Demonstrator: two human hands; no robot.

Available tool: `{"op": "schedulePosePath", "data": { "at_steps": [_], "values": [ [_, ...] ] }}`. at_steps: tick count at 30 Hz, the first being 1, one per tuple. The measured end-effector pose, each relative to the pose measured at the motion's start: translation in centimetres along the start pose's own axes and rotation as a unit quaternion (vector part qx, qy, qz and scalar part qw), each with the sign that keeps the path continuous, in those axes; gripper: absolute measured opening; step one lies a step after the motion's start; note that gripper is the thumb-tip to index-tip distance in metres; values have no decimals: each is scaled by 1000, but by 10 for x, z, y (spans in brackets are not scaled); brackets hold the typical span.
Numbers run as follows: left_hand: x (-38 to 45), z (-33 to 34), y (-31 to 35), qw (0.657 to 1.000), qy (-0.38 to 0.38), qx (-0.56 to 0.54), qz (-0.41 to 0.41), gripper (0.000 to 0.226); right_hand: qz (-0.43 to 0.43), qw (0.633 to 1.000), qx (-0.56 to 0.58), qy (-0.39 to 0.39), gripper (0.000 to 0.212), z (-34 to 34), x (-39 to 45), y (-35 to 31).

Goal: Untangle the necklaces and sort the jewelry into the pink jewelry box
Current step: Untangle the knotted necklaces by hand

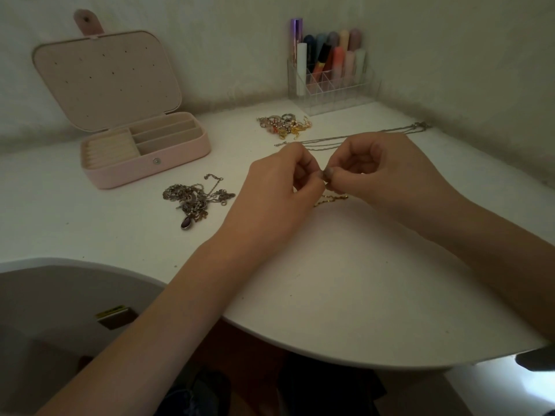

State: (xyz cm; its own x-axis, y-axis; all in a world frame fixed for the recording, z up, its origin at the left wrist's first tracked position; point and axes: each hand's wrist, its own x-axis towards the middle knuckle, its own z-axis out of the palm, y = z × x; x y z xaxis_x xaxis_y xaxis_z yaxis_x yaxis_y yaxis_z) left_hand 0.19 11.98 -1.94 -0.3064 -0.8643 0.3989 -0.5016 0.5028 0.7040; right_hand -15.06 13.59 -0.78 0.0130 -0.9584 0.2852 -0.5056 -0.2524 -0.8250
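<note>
My pink jewelry box [144, 163] sits open at the far left, compartments bare so far as I can see. Just right of it, nearer me, lies the silver tangle [195, 199] with its dark pendant, not yet touched. The heap of small gold pieces [285, 125] waits farther back, by the clear organizer [330, 85].

My left hand [279, 190] is curled, thumb and fingertips pinching the thin gold chain [332, 199], whose loose end trails on the table [330, 280] just beneath. My right hand [381, 172] mirrors it, fingers curled and pinching the same chain, the two pinches almost touching. Both wrists hover above the tabletop, forearms angled in toward each other.

I'd say the trick here is patience: loosen the knot with tiny rolling moves, never tug the ends apart. A long silver chain [360, 136] lies straight beyond my knuckles, toward the far right.
</note>
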Motion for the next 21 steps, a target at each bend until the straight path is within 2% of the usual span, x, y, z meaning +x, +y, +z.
{"op": "schedulePosePath", "data": {
  "at_steps": [6, 17, 21],
  "values": [
    [0, -1, 0, 999, -4, -32, -5, 6, 2, 1000, 1, 1, 12, 0, 0, -1],
    [2, -4, 2, 990, -17, -118, -78, 13, -27, 999, -42, 23, 7, -1, 0, -2],
    [2, -4, 1, 990, -7, -115, -80, 12, -33, 999, -27, 11, 6, -2, 0, -3]
  ]
}}
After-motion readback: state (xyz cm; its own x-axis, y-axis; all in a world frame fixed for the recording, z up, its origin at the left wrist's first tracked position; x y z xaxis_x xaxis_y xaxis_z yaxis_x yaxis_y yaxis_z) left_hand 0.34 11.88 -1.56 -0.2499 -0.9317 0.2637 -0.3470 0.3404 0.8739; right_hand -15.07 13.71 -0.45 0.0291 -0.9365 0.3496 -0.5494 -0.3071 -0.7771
